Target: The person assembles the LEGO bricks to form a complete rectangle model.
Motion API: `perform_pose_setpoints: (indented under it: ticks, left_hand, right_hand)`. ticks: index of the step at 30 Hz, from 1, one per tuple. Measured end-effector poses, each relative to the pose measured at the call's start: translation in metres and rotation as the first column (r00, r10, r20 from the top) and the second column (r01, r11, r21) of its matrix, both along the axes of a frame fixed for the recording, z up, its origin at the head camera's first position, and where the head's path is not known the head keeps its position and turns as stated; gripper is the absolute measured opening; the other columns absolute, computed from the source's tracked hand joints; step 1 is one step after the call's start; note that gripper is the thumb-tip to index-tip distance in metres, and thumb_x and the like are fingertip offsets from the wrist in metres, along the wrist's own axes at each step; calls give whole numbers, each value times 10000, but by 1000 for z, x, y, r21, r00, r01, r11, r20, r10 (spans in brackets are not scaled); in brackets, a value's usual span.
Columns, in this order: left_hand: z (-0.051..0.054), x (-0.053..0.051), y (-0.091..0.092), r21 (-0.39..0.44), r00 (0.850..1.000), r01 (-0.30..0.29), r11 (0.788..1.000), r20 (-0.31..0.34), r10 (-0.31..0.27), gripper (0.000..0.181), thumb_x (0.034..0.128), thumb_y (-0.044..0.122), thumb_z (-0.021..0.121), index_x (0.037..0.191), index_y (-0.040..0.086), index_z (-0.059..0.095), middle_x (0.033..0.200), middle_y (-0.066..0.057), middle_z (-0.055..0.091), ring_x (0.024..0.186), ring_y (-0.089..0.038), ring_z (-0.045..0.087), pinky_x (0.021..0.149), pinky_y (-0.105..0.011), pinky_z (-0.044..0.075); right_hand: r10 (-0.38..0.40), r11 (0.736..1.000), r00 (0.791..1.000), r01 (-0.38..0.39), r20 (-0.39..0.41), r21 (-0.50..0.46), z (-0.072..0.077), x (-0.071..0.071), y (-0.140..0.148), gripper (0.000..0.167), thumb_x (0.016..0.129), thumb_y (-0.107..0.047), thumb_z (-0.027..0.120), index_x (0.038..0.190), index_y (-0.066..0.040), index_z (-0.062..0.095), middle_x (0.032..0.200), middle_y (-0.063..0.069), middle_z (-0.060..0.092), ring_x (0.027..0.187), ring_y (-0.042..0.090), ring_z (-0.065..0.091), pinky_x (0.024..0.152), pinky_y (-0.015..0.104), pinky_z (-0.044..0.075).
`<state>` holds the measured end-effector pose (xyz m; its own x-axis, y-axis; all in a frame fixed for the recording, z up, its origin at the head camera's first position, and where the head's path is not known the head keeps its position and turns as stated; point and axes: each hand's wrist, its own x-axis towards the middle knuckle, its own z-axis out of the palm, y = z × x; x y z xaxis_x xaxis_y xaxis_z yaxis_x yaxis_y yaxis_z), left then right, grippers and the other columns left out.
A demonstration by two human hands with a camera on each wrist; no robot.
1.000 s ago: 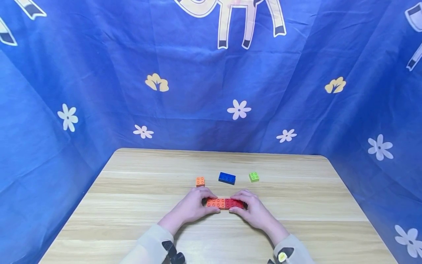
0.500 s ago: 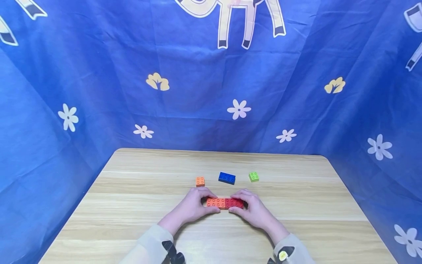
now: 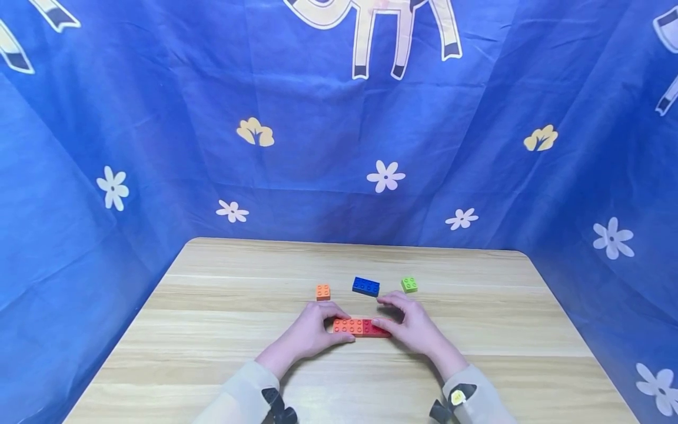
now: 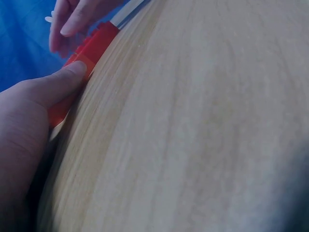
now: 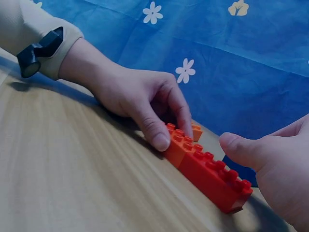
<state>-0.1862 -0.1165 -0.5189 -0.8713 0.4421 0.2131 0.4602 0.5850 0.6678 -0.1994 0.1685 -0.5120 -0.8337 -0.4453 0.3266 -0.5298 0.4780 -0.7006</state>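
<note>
A long orange brick [image 3: 346,327] and a long red brick [image 3: 377,331] lie end to end on the table, studs up, their ends touching. My left hand [image 3: 309,331] pinches the orange brick between thumb and fingers at its left part. Above and behind the red brick hovers my right hand [image 3: 415,324], fingers spread and holding nothing. In the right wrist view, a gap shows between its thumb [image 5: 239,147] and the red brick [image 5: 215,181]. Just beyond the right fingertips sits a dark blue brick [image 3: 366,287], partly hidden behind the thumb in the right wrist view.
Behind the left hand stands a small orange brick [image 3: 322,292]. A small lime green brick [image 3: 409,285] lies at the back, right of the blue one. The wooden table [image 3: 222,282] ends at a blue patterned cloth [image 3: 312,159] hanging on its far side.
My right hand has let go of the red brick and moved up and away, toward the blue brick. The left hand keeps its grip on the orange brick.
</note>
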Motion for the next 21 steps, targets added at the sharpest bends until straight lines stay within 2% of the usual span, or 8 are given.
perform_pose_setpoints:
  ticks: [6,13,21]
  left_hand:
    - [1,1,-1,-11,1000,-8,1000,-2,8,419,823,515,895,1129,243,802,1099,162,727,1102,-133,649,1076,-465,466]
    - [-1,0,-1,-8,1000,-5,1000,-6,5,417,825,509,896,1128,238,802,1092,159,728,1091,-125,652,1070,-458,472]
    - [0,2,0,-1,1000,-7,1000,-11,7,421,827,496,900,1132,222,804,1100,140,733,1101,-137,652,1072,-459,475]
  right_hand:
    - [-21,1000,1000,21,-20,-9,3,-8,-2,512,896,-265,881,1329,-47,714,1285,39,709,1220,193,644,1100,467,488]
    - [-58,998,998,58,11,32,3,-16,-7,568,930,-315,850,1413,-76,669,1411,-3,644,1346,206,563,1161,453,429]
    - [-83,996,997,83,-10,37,2,-29,-14,611,914,-300,864,1424,-47,644,1436,53,631,1361,274,556,1170,499,410]
